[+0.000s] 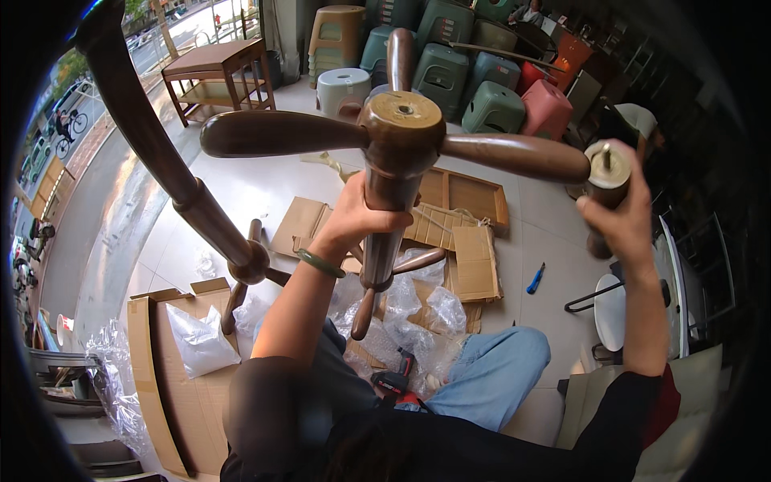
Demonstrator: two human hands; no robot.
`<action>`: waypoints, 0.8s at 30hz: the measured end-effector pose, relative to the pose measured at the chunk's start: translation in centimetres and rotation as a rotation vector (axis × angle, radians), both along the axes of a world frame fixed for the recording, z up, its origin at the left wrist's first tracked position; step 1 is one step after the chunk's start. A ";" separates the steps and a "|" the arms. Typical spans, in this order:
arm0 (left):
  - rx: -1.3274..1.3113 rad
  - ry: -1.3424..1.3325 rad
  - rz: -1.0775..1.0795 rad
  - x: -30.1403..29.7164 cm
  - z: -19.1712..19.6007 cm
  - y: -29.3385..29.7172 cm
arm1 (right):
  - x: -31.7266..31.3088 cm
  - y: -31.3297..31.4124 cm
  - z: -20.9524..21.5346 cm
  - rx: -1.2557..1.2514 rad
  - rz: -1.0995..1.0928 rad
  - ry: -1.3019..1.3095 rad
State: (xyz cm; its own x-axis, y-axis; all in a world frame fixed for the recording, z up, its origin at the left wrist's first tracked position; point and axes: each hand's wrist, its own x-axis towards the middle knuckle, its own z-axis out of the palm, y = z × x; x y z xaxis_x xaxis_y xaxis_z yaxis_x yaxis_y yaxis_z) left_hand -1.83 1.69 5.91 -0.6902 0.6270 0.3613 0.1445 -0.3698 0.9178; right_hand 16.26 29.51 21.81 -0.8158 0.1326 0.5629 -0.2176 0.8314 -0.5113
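Stacked plastic stools [450, 64] crowd the tiled floor [241, 193] beyond both hands. Left hand [363, 215] grasps the dark wooden post [384, 233] just below its hub, from which arms spread. Right hand [622, 210] is clenched around a separate wooden piece [606, 167] with a screw on top, just beside one arm's tip. Cardboard [462, 241] lies below.

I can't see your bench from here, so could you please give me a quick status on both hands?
Left hand gripping dark wooden post below its spoked hub. Right hand holding separate wooden leg, apart from the hub. Nothing between them.
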 end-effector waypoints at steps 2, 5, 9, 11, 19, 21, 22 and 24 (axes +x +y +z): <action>-0.027 0.041 0.005 0.5 0.0 0.4 | -1.8 -2.2 5.1 0.360 0.140 0.189; 0.024 0.045 -0.070 1.2 0.0 1.2 | -4.9 -6.5 9.7 1.232 0.040 0.453; 0.039 0.061 -0.122 2.1 0.3 1.8 | -7.2 -11.4 10.2 1.592 0.093 0.645; 0.006 0.064 -0.142 2.4 0.6 1.7 | -7.4 -12.8 9.7 1.622 0.176 0.687; 0.010 0.106 -0.131 2.9 1.1 1.3 | -6.8 -13.1 7.8 1.803 0.026 0.630; 0.012 0.107 -0.138 3.0 0.9 1.3 | -6.7 -12.8 7.5 1.788 0.029 0.611; 0.019 0.114 -0.140 3.1 0.9 1.3 | -6.7 -12.7 7.4 1.782 0.042 0.596; 0.023 0.105 -0.146 3.1 0.9 1.4 | -6.6 -12.6 7.2 1.757 0.067 0.552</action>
